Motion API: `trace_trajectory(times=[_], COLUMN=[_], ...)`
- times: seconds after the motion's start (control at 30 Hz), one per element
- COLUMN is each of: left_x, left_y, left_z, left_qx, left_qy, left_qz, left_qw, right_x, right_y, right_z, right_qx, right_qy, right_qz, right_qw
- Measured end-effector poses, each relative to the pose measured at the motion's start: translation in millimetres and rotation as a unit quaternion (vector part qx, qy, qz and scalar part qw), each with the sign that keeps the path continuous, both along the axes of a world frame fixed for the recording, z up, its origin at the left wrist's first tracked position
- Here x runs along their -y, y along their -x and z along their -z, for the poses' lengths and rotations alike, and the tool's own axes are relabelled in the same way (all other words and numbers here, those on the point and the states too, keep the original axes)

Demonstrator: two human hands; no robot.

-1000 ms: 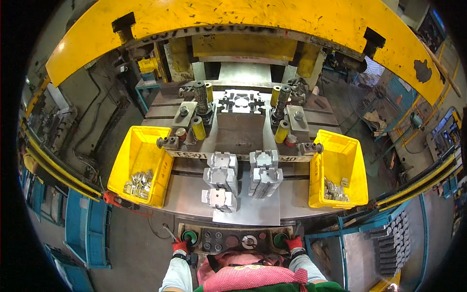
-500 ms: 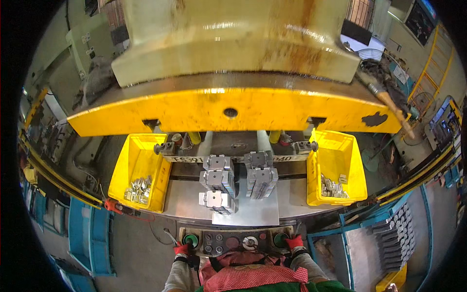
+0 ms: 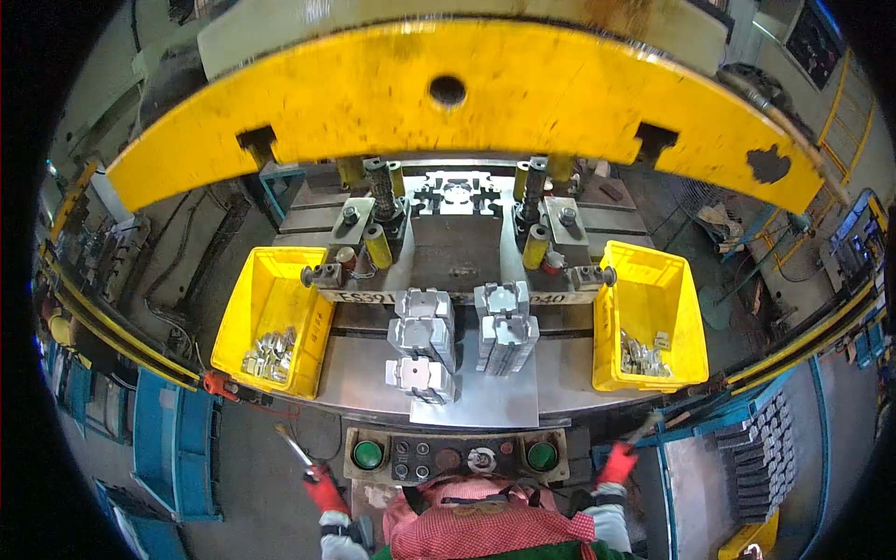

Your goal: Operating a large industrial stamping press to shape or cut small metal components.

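One slim, silvery metal rod with a yellowish tip (image 3: 297, 451) is being held in the red-gloved left hand (image 3: 324, 490), its fingers curling around the lower end, probably keeping them back from metal edges. The red-gloved right hand (image 3: 616, 462) is also looking curled around a dark stick-like tool (image 3: 642, 431); blur is hiding how tightly. Both tools are pointing outward, beyond the ends of the dark control panel with two green round buttons (image 3: 481, 439), each over open floor.

Five stacks of grey metal parts (image 3: 422, 373) are standing on a thin bright metal sheet (image 3: 495, 401) along the middle of the steel press bed's front edge (image 3: 359, 369), three left, two right, presumably squared up to keep the narrow lane between them. Yellow plastic bins (image 3: 280, 285) (image 3: 653, 280) are flanking the bed's left and right ends, bare strips lying between them and the stacks. Farther back, the curved yellow steel ram (image 3: 373, 103) is hanging high, leaving the bright cut-out plate (image 3: 457, 194) in view
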State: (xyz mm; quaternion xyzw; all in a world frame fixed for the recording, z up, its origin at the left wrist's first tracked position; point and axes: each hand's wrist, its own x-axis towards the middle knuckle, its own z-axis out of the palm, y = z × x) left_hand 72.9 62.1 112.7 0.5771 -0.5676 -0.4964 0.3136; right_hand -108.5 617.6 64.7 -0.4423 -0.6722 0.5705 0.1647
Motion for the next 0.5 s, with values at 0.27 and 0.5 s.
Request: trace_trajectory(times=[0.27,0.5], left_x=[22.8,-40.3], left_y=[194.1,390.8], left_z=[-244.8,-280.5], left_qx=[-0.068,0.051], left_qy=[0.161,0.194], left_qz=[0.391,0.59], left_qw=[0.904,0.782], right_x=[118.0,281.0], right_y=[139.5,297.1], right_z=[-264.4,-295.0], right_qx=[-0.29,-0.172], right_qy=[-0.023,-0.134], right_qz=[-0.401,-0.645], right_qw=[0.869,0.733])
